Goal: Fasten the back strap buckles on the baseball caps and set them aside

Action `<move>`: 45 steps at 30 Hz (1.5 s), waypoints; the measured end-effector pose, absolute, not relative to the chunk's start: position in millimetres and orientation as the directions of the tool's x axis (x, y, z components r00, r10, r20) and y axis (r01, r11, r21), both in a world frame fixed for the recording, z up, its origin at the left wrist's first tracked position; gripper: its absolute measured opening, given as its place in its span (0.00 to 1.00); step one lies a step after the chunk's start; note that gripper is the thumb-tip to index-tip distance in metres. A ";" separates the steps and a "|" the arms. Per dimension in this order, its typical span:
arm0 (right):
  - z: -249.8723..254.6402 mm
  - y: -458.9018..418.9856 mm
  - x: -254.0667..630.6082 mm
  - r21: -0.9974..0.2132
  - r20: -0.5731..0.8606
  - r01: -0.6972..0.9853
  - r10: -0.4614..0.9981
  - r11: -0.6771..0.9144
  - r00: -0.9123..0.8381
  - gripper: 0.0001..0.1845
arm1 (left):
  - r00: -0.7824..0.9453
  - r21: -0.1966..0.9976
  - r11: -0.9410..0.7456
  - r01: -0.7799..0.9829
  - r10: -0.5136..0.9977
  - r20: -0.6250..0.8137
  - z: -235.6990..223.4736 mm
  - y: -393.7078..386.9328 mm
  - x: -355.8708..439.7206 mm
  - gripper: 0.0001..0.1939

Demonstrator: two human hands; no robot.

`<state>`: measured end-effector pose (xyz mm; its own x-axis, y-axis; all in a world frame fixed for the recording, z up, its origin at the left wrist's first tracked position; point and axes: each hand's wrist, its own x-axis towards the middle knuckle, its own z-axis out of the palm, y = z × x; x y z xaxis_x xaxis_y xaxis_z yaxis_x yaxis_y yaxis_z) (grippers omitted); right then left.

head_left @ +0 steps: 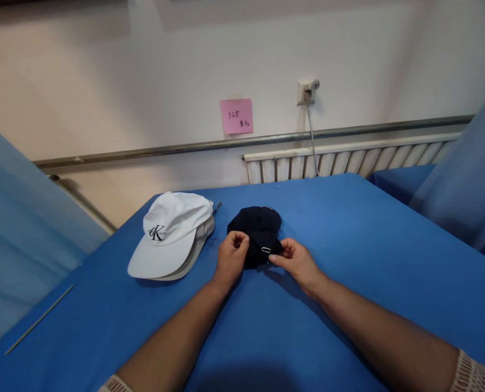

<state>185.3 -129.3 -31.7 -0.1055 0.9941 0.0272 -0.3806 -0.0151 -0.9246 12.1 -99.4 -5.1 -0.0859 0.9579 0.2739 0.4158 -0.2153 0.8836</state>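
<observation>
A black baseball cap point(254, 222) lies on the blue-covered table, its back strap with a small metal buckle point(266, 250) turned toward me. At the cap's left side my left hand point(232, 256) is closed, thumb and forefinger pinching the fabric. My right hand point(297, 265) grips the strap edge just right of the buckle between thumb and fingers. To the left sit stacked caps: a white one point(172, 218) with a black monogram on its front rests over a greyish one point(193, 258), both brims pointing toward me.
A thin stick point(40, 318) lies near the left edge of the blue table point(348, 234). Behind are a metal rail point(209, 145), a radiator point(348, 160), a plugged-in socket point(306, 92) and a pink note point(237, 116). Blue curtains point(25, 234) hang on both sides.
</observation>
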 end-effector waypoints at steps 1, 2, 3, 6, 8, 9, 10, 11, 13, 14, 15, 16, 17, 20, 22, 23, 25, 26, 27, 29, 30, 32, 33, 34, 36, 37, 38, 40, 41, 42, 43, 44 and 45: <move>-32.6 -128.6 184.4 -0.929 0.045 -0.370 0.995 0.009 -0.090 0.18 | -0.084 0.887 -0.212 0.410 0.960 0.268 -5.8 -99.1 12.3 0.08; -33.8 -127.6 183.7 -0.935 0.062 -0.353 0.996 0.035 -0.067 0.18 | -0.081 0.889 -0.211 0.406 0.961 0.266 -6.2 -99.0 12.5 0.08; -35.0 -126.3 183.1 -0.942 0.076 -0.329 0.996 0.060 -0.038 0.17 | -0.078 0.889 -0.213 0.406 0.961 0.266 -6.3 -99.1 12.6 0.08; -38.0 -122.8 182.3 -0.961 0.094 -0.256 0.994 0.104 0.051 0.16 | -0.073 0.879 -0.230 0.419 0.956 0.285 -4.9 -100.1 12.7 0.08; -38.2 -122.3 181.7 -0.968 0.094 -0.223 0.992 0.111 0.085 0.15 | -0.083 0.868 -0.243 0.434 0.948 0.307 -3.7 -100.9 12.6 0.08; -37.8 -122.8 181.3 -0.970 0.087 -0.218 0.992 0.104 0.086 0.14 | -0.088 0.862 -0.248 0.441 0.944 0.317 -3.1 -101.3 12.6 0.08; -37.4 -123.6 180.8 -0.971 0.075 -0.220 0.994 0.091 0.079 0.14 | -0.093 0.858 -0.253 0.447 0.941 0.326 -2.7 -101.6 12.6 0.08; -37.1 -124.5 180.3 -0.972 0.057 -0.224 0.996 0.072 0.069 0.14 | -0.096 0.855 -0.258 0.450 0.938 0.334 -2.5 -101.9 12.7 0.08; -37.9 -126.1 179.5 -0.975 0.017 -0.222 0.999 0.027 0.049 0.14 | -0.092 0.850 -0.265 0.456 0.936 0.341 -2.3 -102.3 13.2 0.08; -39.1 -126.3 179.5 -0.978 0.001 -0.208 0.999 0.011 0.048 0.13 | -0.088 0.847 -0.266 0.461 0.936 0.342 -2.3 -102.4 13.5 0.08; -40.7 -126.2 179.7 -0.983 -0.004 -0.181 0.998 0.006 0.055 0.13 | -0.086 0.844 -0.266 0.466 0.936 0.342 -2.5 -102.4 13.9 0.08; -42.5 -125.6 180.0 -0.989 0.003 -0.145 0.998 0.013 0.069 0.12 | -0.083 0.841 -0.265 0.472 0.936 0.342 -2.8 -102.3 14.3 0.08; -44.2 -124.8 180.5 -0.994 0.016 -0.110 0.996 0.026 0.084 0.12 | -0.083 0.838 -0.264 0.478 0.936 0.342 -3.1 -102.2 14.6 0.07; -45.6 -122.6 181.7 -0.994 0.047 -0.094 0.994 0.056 0.102 0.12 | -0.075 0.831 -0.254 0.495 0.940 0.332 -4.4 -101.8 15.1 0.07; -42.5 -122.8 181.8 -0.980 0.008 -0.199 0.998 0.021 0.068 0.14 | -0.060 0.814 -0.257 0.521 0.940 0.335 -4.4 -102.8 14.9 0.07; -40.2 -123.4 181.7 -0.964 -0.023 -0.266 0.999 -0.012 0.038 0.16 | -0.047 0.794 -0.278 0.540 0.932 0.359 -3.8 -104.1 14.8 0.07; -35.2 -125.3 181.7 -0.917 -0.086 -0.389 0.996 -0.087 -0.021 0.19 | 0.000 0.721 -0.366 0.588 0.892 0.453 -1.5 -108.5 14.8 0.08; -33.0 -126.3 181.7 -0.892 -0.111 -0.435 0.993 -0.119 -0.043 0.20 | 0.040 0.668 -0.423 0.613 0.860 0.508 -0.1 -111.5 15.2 0.09; -31.2 -127.2 181.8 -0.871 -0.129 -0.471 0.990 -0.139 -0.054 0.20 | 0.089 0.611 -0.474 0.633 0.829 0.552 1.2 -114.8 15.9 0.10; -29.2 -128.4 182.0 -0.844 -0.146 -0.513 0.987 -0.157 -0.063 0.21 | 0.183 0.529 -0.541 0.654 0.791 0.584 2.7 -121.3 18.3 0.10; -28.7 -128.7 181.9 -0.837 -0.148 -0.523 0.987 -0.160 -0.064 0.21 | 0.216 0.514 -0.556 0.653 0.787 0.578 2.7 -124.1 19.9 0.10; -28.8 -129.0 181.3 -0.831 -0.153 -0.532 0.986 -0.163 -0.064 0.22 | 0.250 0.523 -0.563 0.639 0.796 0.551 1.7 -128.0 23.5 0.10; -29.0 -129.1 180.8 -0.831 -0.155 -0.532 0.986 -0.162 -0.059 0.22 | 0.256 0.539 -0.562 0.628 0.803 0.538 1.0 -129.0 25.2 0.11; -29.2 -129.3 180.2 -0.834 -0.154 -0.529 0.987 -0.155 -0.046 0.21 | 0.260 0.555 -0.560 0.615 0.809 0.528 0.3 -129.7 26.6 0.11; -29.4 -130.0 178.8 -0.856 -0.134 -0.503 0.991 -0.117 -0.003 0.20 | 0.251 0.587 -0.556 0.588 0.815 0.522 -0.4 -130.0 28.5 0.11; -29.2 -130.6 178.2 -0.873 -0.114 -0.479 0.993 -0.090 0.021 0.20 | 0.236 0.601 -0.555 0.575 0.816 0.528 -0.4 -130.0 28.9 0.11; -28.8 -131.4 177.5 -0.889 -0.089 -0.453 0.995 -0.062 0.040 0.18 | 0.220 0.612 -0.553 0.565 0.816 0.535 -0.2 -130.1 29.1 0.10; -27.8 -133.6 176.1 -0.904 -0.030 -0.427 0.998 -0.003 0.057 0.16 | 0.193 0.625 -0.550 0.554 0.815 0.546 0.5 -130.4 29.1 0.08; -27.3 -134.7 175.5 -0.901 0.001 -0.433 0.998 0.026 0.057 0.16 | 0.187 0.630 -0.547 0.551 0.817 0.546 0.9 -130.7 29.1 0.07; -26.9 -135.7 174.8 -0.893 0.030 -0.447 0.998 0.052 0.055 0.16 | 0.186 0.636 -0.543 0.548 0.820 0.541 1.2 -131.0 29.1 0.07; -26.7 -136.4 174.2 -0.883 0.056 -0.463 0.997 0.074 0.053 0.16 | 0.185 0.644 -0.539 0.544 0.825 0.534 1.6 -131.3 29.1 0.07; -26.7 -136.9 173.7 -0.876 0.076 -0.474 0.996 0.091 0.051 0.16 | 0.182 0.654 -0.534 0.536 0.830 0.528 2.0 -131.5 29.3 0.07; -26.9 -137.0 173.3 -0.872 0.088 -0.479 0.995 0.102 0.052 0.16 | 0.175 0.667 -0.528 0.526 0.834 0.522 2.3 -131.6 29.5 0.07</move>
<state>173.3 -137.0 -26.9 0.0517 0.9948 0.0881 -0.4792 0.1021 -0.8718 29.5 -131.6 2.3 0.1754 0.8345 0.5224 0.5255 -0.5281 0.6671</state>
